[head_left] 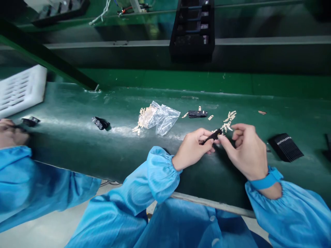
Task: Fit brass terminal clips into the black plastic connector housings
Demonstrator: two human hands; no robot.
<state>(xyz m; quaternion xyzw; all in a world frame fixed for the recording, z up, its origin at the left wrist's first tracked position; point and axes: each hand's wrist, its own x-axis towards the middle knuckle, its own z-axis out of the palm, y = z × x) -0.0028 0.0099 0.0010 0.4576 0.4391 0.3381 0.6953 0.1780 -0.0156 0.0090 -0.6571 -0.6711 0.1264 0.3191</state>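
Observation:
A slim black part [212, 136] is pinched between the thumb and fingers of my left hand [192, 146], tilted up to the right above the bench. My right hand [245, 148] is beside its upper end, the thumb touching or almost touching it. The right thumb and fingers are apart, and nothing shows between them. Just behind the hands lies a loose pile of small cream-coloured flat pieces [228, 124]. Further back, a stack of black parts [198, 114] has a few cream pieces around it. A clear plastic bag [165, 117] with many cream pieces spilling out is to the left.
A row of black parts [286, 147] lies at the right. Small black items [100, 123] sit at the left, near a co-worker's hand [12, 133] and a white slotted tray [23, 88]. A black tray [192, 31] stands on the shelf above; a green post [51, 57] slants at left.

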